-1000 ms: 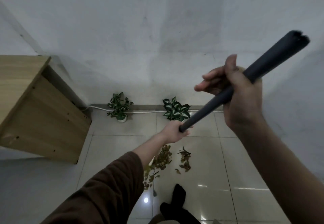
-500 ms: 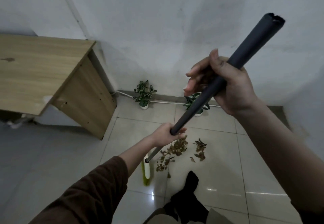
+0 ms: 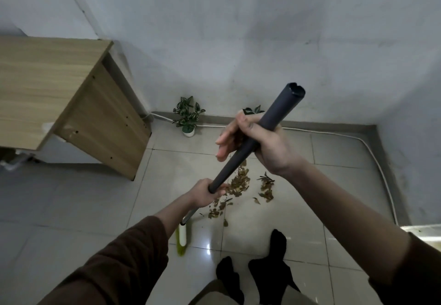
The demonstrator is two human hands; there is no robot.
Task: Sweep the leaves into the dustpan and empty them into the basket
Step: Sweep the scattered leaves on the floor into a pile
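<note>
I hold a broom by its dark grey handle (image 3: 276,116) with both hands. My right hand (image 3: 260,143) grips it near the top end. My left hand (image 3: 205,192) grips it lower down, where the dark grip meets the metal shaft. The broom's white and yellow-green head (image 3: 182,239) rests on the tiled floor to the left of my feet. Dry brown leaves (image 3: 239,182) lie in a loose pile on the tiles just right of my left hand, with a smaller clump (image 3: 266,189) further right. No dustpan or basket is visible.
A wooden desk (image 3: 59,94) stands at the left against the wall. Two small potted plants, one (image 3: 188,118) and another (image 3: 253,110) partly behind my right hand, sit by the skirting. A white cable (image 3: 379,173) runs along the wall. My black-socked feet (image 3: 267,264) are at the bottom.
The view has tilted down and turned left, so more of the floor and desk shows. The broom handle now points more upright and the broom head sits left of the leaves.
</note>
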